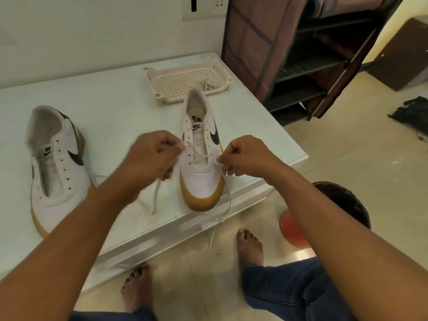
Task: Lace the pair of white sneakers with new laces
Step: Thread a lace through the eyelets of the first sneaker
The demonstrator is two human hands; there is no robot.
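White sneaker (200, 177), gum sole, black logo: stands near the front edge of the table (115, 96), lace (199, 157) crossed through its lowest eyelets. Left hand (148, 158) pinches one lace end; right hand (245, 156) pinches the other. Second sneaker (58, 172) stands to the left. Behind: perforated tray (183, 82), shoe rack (312, 54), tiled floor (359, 170).

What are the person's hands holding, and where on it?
The left hand and right hand each pinch one strand of the white flat shoelace, just beside the white gum-soled sneaker's lower eyelets.

forearms (69, 228): bare | legs: blue denim jeans (289, 290) | feet (250, 246): bare
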